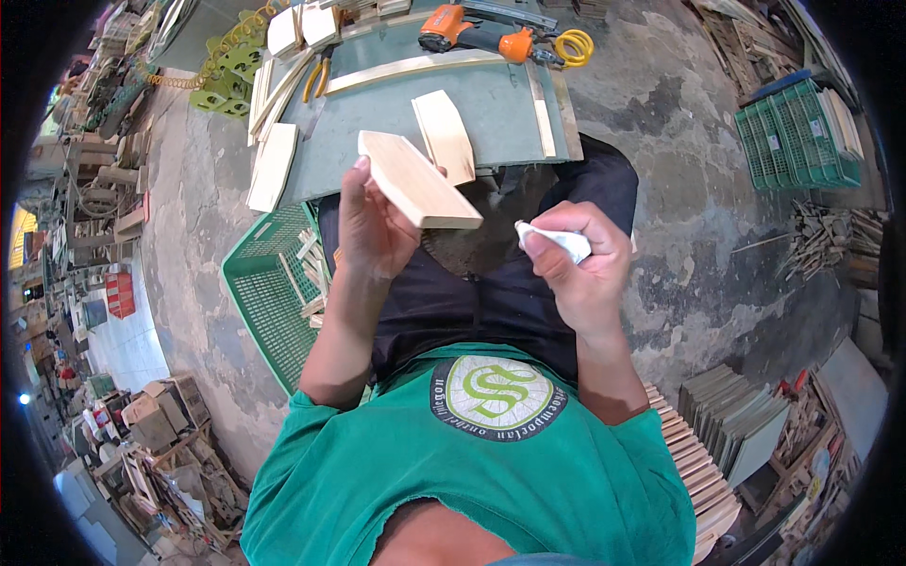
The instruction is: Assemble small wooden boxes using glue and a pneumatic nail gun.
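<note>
The left hand (379, 224) has its grip closed on the board (415, 177), thumb along the left edge and fingers behind; the right hand (589, 269) has its grip pinched closed on a white tube (562, 241), mostly hidden by the fingers. The tube lies to the right of the board, apart from it, its narrow tip facing the board's near end. The board's long axis slants from far left to near right, so that this near end is the part closest to the right hand. The board is pale, smooth, grained wood, flat and thick-edged, its far end tapered. Just beyond the board, a similar plank (442, 137) lies on the grey-green bench (368, 108); farther beyond are red-handled pliers (317, 77) and an orange-and-black nailer (477, 40). Left of the board and nearer the body stands a green plastic crate (253, 275) holding rough wood strips (310, 269).
</note>
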### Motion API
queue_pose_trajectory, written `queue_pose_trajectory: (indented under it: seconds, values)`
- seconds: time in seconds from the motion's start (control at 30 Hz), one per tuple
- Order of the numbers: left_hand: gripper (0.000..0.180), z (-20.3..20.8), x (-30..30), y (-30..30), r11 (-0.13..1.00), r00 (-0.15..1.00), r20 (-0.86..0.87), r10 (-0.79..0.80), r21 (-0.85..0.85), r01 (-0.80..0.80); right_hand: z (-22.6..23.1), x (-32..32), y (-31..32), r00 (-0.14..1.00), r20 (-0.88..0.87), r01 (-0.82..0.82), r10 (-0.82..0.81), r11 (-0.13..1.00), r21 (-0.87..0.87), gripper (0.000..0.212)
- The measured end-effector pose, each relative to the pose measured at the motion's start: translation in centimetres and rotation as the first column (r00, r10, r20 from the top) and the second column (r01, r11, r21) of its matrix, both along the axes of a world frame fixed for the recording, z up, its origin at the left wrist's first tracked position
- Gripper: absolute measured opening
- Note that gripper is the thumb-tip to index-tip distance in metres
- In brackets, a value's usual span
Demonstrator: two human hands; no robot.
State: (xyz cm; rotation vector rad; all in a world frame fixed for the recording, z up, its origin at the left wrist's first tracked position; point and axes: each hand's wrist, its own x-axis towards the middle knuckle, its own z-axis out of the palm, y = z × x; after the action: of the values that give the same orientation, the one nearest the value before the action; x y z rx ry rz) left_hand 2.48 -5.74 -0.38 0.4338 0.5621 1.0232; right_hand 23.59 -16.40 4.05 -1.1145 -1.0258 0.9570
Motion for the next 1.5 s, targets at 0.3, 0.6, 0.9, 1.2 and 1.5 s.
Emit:
queue_pose_trajectory:
  seconds: [0.3, 0.6, 0.9, 1.2, 1.5]
  values:
    - [0.066, 1.2, 1.7, -1.0, 0.997, 0.998, 0.068, -0.007, -0.070, 0.012, -0.3, -1.4, 0.6, 0.983, 0.160, -0.107, 0.093, 0.991, 0.080, 0.010]
    - [0.065, 1.2, 1.6, -0.9, 1.000, 0.998, 0.055, -0.011, -0.027, 0.012, -0.1, -1.3, 0.5, 0.981, 0.180, -0.079, 0.069, 0.996, 0.046, 0.010]
    - [0.066, 1.0, 1.5, -0.9, 0.999, 0.997, 0.072, 0.008, -0.049, -0.005, -0.6, -1.0, 0.4, 0.984, 0.169, -0.064, 0.059, 0.998, 0.026, 0.010]
    - [0.062, -0.1, 0.4, -0.2, 0.996, 0.988, 0.153, -0.015, -0.083, 0.028, -1.7, -0.8, 0.6, 0.993, 0.119, -0.021, 0.021, 1.000, -0.006, 0.015]
    - [0.040, -7.2, -5.8, 10.4, 0.998, 0.697, -0.715, 0.053, 0.058, -0.017, -4.5, 0.6, -0.6, 0.956, -0.294, -0.053, -0.002, 0.982, -0.180, 0.037]
